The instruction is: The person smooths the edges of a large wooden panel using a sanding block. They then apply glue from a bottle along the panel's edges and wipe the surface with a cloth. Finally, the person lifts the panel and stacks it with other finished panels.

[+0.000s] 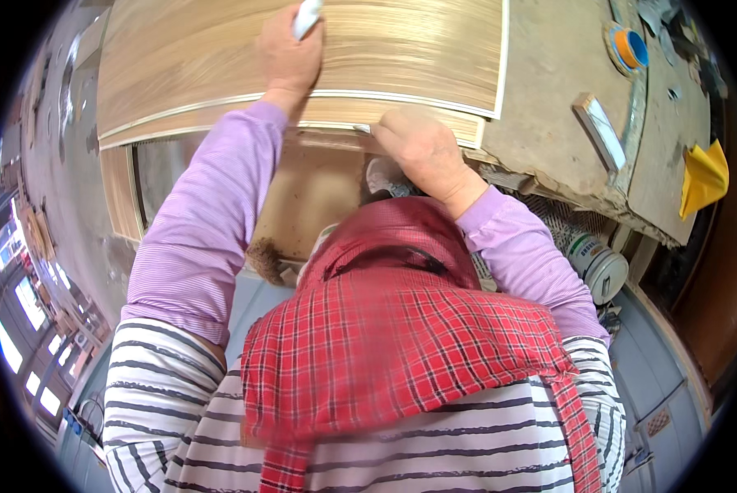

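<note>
Near the top of the frame, left of centre, the left hand point(290, 59) had its fingers curled around a white object point(307, 18), above a wood-grain panel point(409, 49) with pale edges that filled the upper middle. A second wood-grain panel point(469, 130) showed beneath it along the near edge. Just right of centre, the right hand point(422, 152) was at that edge, its fingers bent and pressed together, pinching a small pale-tipped object point(362, 128) mostly hidden by them. Toward the upper right lay an orange-and-blue roll point(630, 49) and a white-faced block point(600, 131); a yellow cloth-like piece point(704, 179) was at the far right, a white bucket point(598, 267) below and left of it.
</note>
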The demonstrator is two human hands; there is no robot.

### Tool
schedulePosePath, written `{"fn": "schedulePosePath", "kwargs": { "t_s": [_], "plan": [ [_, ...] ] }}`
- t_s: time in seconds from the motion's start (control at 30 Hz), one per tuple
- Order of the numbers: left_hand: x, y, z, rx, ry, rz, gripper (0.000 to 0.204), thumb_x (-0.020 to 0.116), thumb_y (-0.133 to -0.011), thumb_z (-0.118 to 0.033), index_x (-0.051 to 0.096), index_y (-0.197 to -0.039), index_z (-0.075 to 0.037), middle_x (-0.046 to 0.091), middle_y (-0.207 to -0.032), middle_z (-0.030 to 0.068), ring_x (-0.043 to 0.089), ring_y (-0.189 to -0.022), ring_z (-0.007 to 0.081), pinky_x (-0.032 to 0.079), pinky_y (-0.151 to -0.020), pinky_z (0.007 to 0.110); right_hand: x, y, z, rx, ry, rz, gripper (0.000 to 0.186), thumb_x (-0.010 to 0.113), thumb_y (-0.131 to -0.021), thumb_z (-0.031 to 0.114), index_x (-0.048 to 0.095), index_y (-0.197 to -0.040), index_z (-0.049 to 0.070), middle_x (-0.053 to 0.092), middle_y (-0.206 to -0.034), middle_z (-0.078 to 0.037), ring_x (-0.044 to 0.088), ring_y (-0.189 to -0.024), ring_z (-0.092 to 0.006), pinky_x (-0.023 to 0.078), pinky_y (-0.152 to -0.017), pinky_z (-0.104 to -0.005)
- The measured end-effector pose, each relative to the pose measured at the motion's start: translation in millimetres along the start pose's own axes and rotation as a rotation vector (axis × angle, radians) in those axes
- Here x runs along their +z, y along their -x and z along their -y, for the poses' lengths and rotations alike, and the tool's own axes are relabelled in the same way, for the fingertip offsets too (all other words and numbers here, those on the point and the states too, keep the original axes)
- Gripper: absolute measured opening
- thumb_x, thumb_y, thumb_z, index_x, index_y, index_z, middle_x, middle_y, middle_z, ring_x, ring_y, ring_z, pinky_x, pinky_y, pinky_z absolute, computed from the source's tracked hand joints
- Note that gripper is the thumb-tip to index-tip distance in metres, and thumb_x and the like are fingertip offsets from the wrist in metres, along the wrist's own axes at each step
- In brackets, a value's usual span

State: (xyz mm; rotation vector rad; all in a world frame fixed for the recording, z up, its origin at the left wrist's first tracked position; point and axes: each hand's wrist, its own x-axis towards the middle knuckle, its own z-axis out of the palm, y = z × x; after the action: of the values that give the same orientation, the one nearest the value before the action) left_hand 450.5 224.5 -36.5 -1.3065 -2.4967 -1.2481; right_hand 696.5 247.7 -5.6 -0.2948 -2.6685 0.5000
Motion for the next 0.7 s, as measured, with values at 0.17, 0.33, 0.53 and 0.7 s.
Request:
{"fn": "schedulePosePath", "kwargs": {
  "t_s": [0.17, 0.33, 0.53, 0.7],
  "plan": [
    [2.2, -2.6, -0.8, -0.01, 0.061, -0.033, 0.028, 0.069, -0.081, -0.028, 0.062, -0.101, -0.01, 0.067, -0.086, 0.0114, 0.063, -0.08, 0.0306, 0.049, -0.072, 0.039, -58.5, 64.6, -43.4, 0.054, 0.082, 0.024, 0.018, 0.064, -0.071, 0.007, 0.064, -0.089, 0.009, 0.059, -0.082, -0.004, 0.06, -0.076, -0.0194, 0.051, -0.06, -0.0302],
    [-5.5, -1.1, -11.3, -0.014, 0.178, -0.104, 0.031, 0.066, -0.085, -0.026, 0.059, -0.109, -0.007, 0.067, -0.084, 0.0109, 0.065, -0.076, 0.0254, 0.049, -0.069, 0.035, -111.9, 125.4, -74.2, 0.414, 0.057, -0.128, 0.016, 0.067, -0.081, 0.005, 0.068, -0.097, 0.007, 0.06, -0.084, -0.009, 0.06, -0.07, -0.0219, 0.048, -0.06, -0.0297],
    [-36.0, 51.5, -30.0, -0.035, 0.436, 0.318, 0.029, 0.065, -0.087, -0.017, 0.061, -0.113, -0.004, 0.067, -0.093, 0.011, 0.063, -0.084, 0.0195, 0.049, -0.077, 0.032, -61.9, 95.3, -99.8, 0.732, -0.156, -0.508, 0.013, 0.066, -0.086, 0.013, 0.067, -0.095, 0.003, 0.059, -0.085, -0.009, 0.058, -0.072, -0.0204, 0.046, -0.065, -0.0292],
    [-72.1, 136.4, -69.3, -0.481, 0.641, 0.815, 0.028, 0.06, -0.093, -0.021, 0.055, -0.114, -0.003, 0.068, -0.098, 0.0031, 0.062, -0.087, 0.0087, 0.05, -0.076, 0.025, -23.7, 90.6, -113.7, 0.772, 0.122, -0.608, 0.017, 0.061, -0.089, 0.023, 0.064, -0.094, 0.007, 0.059, -0.086, -0.009, 0.06, -0.075, -0.0267, 0.047, -0.064, -0.0357]
  ]
}}
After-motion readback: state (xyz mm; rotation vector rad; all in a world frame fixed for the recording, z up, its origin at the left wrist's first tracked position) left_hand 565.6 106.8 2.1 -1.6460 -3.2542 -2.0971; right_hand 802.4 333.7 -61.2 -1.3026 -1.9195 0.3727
